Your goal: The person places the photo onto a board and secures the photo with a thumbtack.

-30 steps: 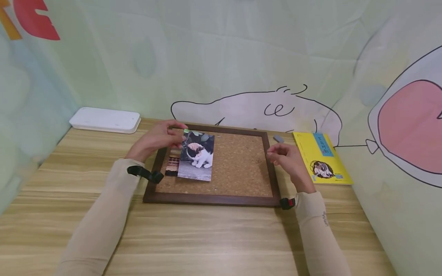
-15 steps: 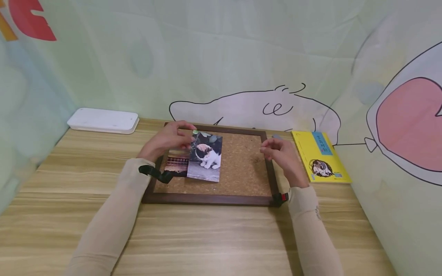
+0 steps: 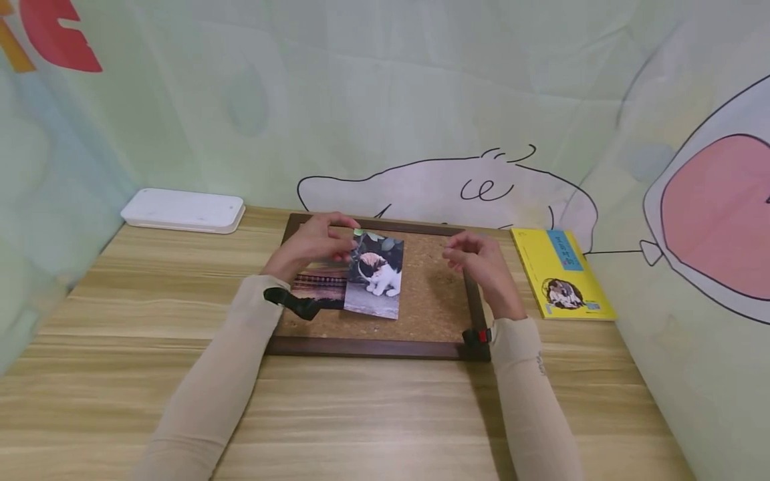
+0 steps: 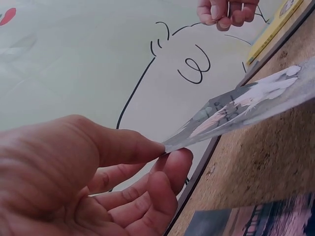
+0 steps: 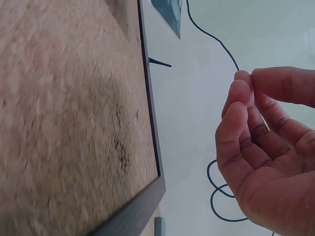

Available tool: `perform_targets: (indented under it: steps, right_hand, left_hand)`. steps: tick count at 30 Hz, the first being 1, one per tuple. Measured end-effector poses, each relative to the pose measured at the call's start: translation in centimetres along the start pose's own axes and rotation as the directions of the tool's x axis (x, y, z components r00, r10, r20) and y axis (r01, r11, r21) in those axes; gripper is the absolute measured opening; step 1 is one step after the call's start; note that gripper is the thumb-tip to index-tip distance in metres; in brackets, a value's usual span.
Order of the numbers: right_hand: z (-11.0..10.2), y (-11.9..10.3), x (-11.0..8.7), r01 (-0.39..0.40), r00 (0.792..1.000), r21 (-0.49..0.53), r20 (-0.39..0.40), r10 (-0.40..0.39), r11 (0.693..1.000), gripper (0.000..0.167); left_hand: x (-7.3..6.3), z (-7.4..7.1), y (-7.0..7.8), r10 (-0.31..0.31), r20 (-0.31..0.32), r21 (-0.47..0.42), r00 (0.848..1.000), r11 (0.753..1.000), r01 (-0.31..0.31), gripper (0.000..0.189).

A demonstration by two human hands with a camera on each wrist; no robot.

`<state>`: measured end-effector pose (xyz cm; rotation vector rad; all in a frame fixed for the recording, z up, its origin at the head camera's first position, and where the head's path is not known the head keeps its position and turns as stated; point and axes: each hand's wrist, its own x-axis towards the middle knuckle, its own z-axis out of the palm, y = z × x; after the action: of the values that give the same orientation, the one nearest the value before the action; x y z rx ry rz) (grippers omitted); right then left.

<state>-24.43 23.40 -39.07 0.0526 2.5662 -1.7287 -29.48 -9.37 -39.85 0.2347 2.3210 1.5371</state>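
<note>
My left hand point(image 3: 315, 246) pinches a cat photo point(image 3: 375, 280) by its upper left edge, between thumb and index finger. In the left wrist view the photo point(image 4: 241, 108) slants above the cork, bent slightly. Under it, a second photo with a dusky pink scene point(image 3: 321, 280) lies on the left part of the cork board point(image 3: 430, 287), partly covered by the cat photo. Above the board's right side is my right hand point(image 3: 478, 264). Its thumb and fingertips meet in a pinch in the right wrist view point(image 5: 266, 142); no object shows between them, though something tiny could be hidden.
Dark brown wood frames point(image 3: 385, 348) the cork. A yellow booklet point(image 3: 562, 274) lies right of the board, and a white case point(image 3: 183, 209) stands at the back left. A small grey block point(image 5: 159, 226) shows beyond the board's corner. A printed cloth point(image 3: 385, 113) backs the wooden table.
My left hand has carried the cat photo rightward over the board, uncovering more of the second photo. My right hand has moved left, from the frame's right edge to above the cork.
</note>
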Motion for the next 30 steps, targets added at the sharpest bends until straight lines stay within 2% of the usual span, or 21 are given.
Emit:
perform_targets:
  steps: [7,15,19,30]
  right_hand:
    - [0.6,-0.5,0.2,-0.004,1.000,0.021,-0.004,0.005,1.000,0.015]
    - [1.0,-0.8,0.6,-0.004,1.000,0.024,-0.014,0.004,1.000,0.021]
    - [1.0,-1.0,0.6,-0.013,1.000,0.024,-0.017,0.014,1.000,0.024]
    - [1.2,-1.0,1.5,-0.043,0.998,0.054,-0.053,0.046,0.998,0.017]
  left_hand:
    - [0.4,1.1,0.6,0.007,0.022,-0.041,1.000,0.999,-0.006,0.043]
    - [1.2,2.2,0.6,0.012,0.034,-0.036,0.999,0.999,-0.010,0.043]
    - [1.7,3.1,0.5,0.013,0.030,-0.049,0.999,0.999,-0.012,0.044]
    - [2.6,5.4,0.9,0.016,-0.004,-0.097,1.000,0.995,-0.016,0.043]
